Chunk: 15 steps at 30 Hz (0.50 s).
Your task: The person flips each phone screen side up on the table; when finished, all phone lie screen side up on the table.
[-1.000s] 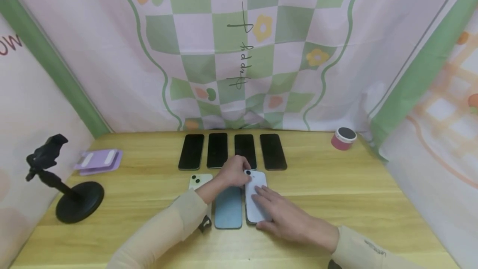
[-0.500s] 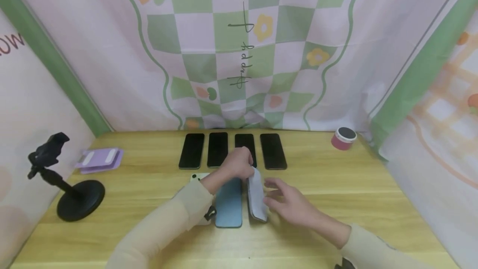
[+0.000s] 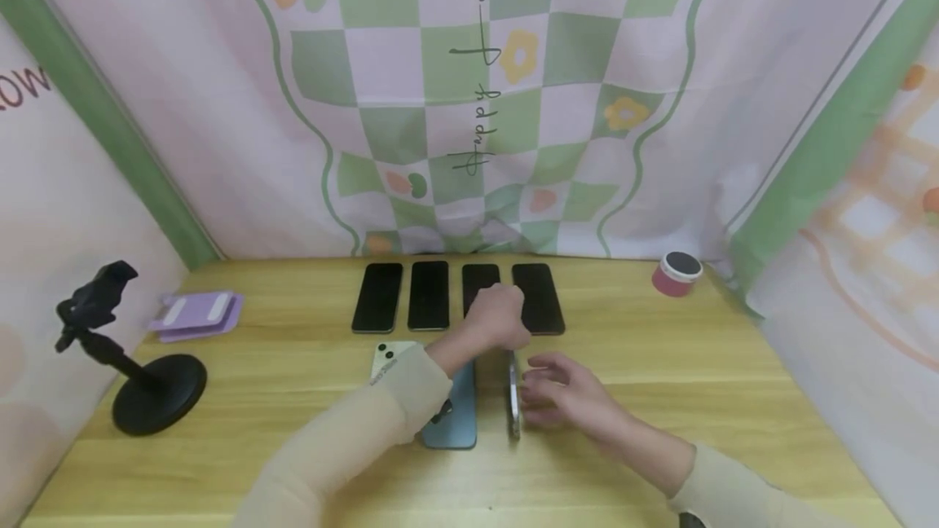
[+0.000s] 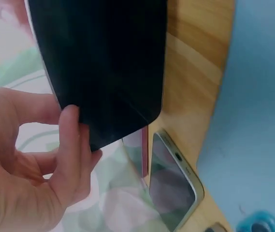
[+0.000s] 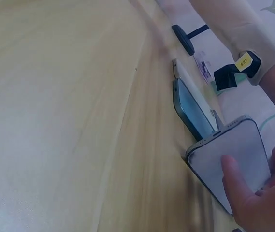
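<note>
With 12 o'clock at the curtain [image 3: 411,104] side of the table [image 3: 623,455], the head view shows the pale phone [image 3: 514,406] only as a narrow edge, turned up onto its long side; whether it touches the wood I cannot tell. The left wrist view gives its dark screen, the right wrist view its pale back and the port in its near end. A blue phone [image 3: 456,426] lies at its 9 o'clock, then a cream phone [image 3: 384,357] partly hidden by the left sleeve [image 3: 352,434]. Four dark phones [image 3: 429,296] form a row between its 10 and 12 o'clock, and a pink jar [image 3: 675,277] sits at its 2.

The left hand [image 3: 497,318] reaches in from 7 o'clock, knuckles up, its fingers pinching the pale phone's 12 o'clock end. The right hand [image 3: 572,399] comes from 4 o'clock and waits just beside the phone at its 3, fingers spread and loosely bent, gripping nothing. In the right wrist view its thumb [image 5: 235,181] crosses the back; contact is unclear.
</note>
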Motion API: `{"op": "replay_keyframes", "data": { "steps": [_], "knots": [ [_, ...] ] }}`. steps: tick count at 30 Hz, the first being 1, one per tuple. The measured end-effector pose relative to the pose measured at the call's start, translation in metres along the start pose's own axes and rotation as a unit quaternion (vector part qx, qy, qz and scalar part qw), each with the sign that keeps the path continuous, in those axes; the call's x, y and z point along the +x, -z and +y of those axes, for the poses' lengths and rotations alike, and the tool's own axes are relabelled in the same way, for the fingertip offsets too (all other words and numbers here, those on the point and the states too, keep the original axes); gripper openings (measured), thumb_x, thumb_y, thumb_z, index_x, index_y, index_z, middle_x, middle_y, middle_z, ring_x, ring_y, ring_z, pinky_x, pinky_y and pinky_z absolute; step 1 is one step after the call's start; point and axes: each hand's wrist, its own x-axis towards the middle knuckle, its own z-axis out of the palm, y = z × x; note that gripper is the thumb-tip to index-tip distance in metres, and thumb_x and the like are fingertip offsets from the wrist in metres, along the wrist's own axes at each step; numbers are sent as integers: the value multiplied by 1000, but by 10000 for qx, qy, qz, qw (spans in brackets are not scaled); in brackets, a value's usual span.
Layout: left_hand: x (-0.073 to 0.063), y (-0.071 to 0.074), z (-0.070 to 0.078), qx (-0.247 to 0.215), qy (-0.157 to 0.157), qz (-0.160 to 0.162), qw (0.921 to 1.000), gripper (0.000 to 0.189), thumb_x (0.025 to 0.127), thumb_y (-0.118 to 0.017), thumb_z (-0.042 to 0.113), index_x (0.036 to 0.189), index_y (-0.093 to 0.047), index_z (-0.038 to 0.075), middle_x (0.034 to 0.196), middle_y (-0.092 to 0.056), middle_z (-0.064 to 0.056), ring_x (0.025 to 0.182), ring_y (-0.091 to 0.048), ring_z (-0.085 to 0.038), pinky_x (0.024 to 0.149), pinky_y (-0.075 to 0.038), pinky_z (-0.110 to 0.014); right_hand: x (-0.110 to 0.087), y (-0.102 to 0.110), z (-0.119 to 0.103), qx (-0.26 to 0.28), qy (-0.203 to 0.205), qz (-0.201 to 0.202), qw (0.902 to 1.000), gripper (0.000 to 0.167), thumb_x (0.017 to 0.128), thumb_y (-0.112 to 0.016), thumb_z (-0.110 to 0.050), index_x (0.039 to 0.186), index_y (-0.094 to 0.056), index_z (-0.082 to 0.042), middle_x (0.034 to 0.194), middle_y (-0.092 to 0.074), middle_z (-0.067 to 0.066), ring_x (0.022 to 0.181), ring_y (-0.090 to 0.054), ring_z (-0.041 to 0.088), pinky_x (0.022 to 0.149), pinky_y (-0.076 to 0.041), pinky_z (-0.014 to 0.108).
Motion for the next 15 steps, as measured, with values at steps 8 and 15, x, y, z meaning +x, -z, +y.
{"op": "replay_keyframes", "data": {
  "steps": [8, 15],
  "knots": [
    [1, -12, 3, -462, -205, 140, 9986, 22, 91, -72, 20, 73, -64, 10, 73, -60, 2, 66, -52, -13, 63, -47, -25, -3, 1, 0, -33, 14, 455, 9990, 57, 100, -60, -6, 149, -37, 13, 136, -58, 38, 103, -75, 29, 88, -66, 42],
    [-2, -24, 9, -486, -124, 227, 9985, 30, 96, -71, 38, 112, -72, 12, 122, -68, -7, 112, -66, -27, 95, -57, -39, -3, 5, 3, -310, 23, 672, 9973, 57, 94, -68, -3, 144, -45, 11, 132, -61, 35, 95, -76, 27, 81, -66, 43]
  ]
}}
